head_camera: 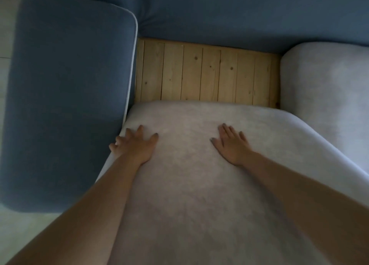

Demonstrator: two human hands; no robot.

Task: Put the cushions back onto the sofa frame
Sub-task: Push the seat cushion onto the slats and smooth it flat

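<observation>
**Grey cushion laid partway over a slatted sofa base**

The grey cushion (199,195) fills the lower centre of the frame. Its far edge stops short of the blue backrest (239,15), so a strip of bare wooden slats (205,73) is left open at centre. Its left edge is set against the blue armrest (69,95). At the right, a second grey cushion (323,81) is seated on the frame and is cut off by the picture's edge. Both hands are laid flat on the cushion with fingers spread and nothing gripped: the left hand (137,145) is at the cushion's left edge and the right hand (231,145) is nearer the middle. The cushion's near end is cut off at the bottom.
</observation>
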